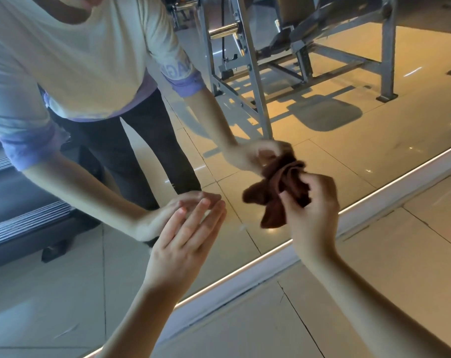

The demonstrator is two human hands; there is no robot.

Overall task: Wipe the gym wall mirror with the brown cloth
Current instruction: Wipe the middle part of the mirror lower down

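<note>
One head-worn camera looks forward and down, close to the large glass wall mirror (335,140), facing its lit bottom edge (271,256).

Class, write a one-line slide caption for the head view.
Right hand holds the bunched brown cloth at the gym wall mirror, low near the floor; left hand open beside it.

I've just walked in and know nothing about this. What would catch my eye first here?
The bunched brown cloth stands out, pinched in the right hand low at the wall mirror, right of centre. Beside it the left hand is open, fingers reaching toward their own reflection. Higher in the glass, a grey gym machine is reflected.
</note>
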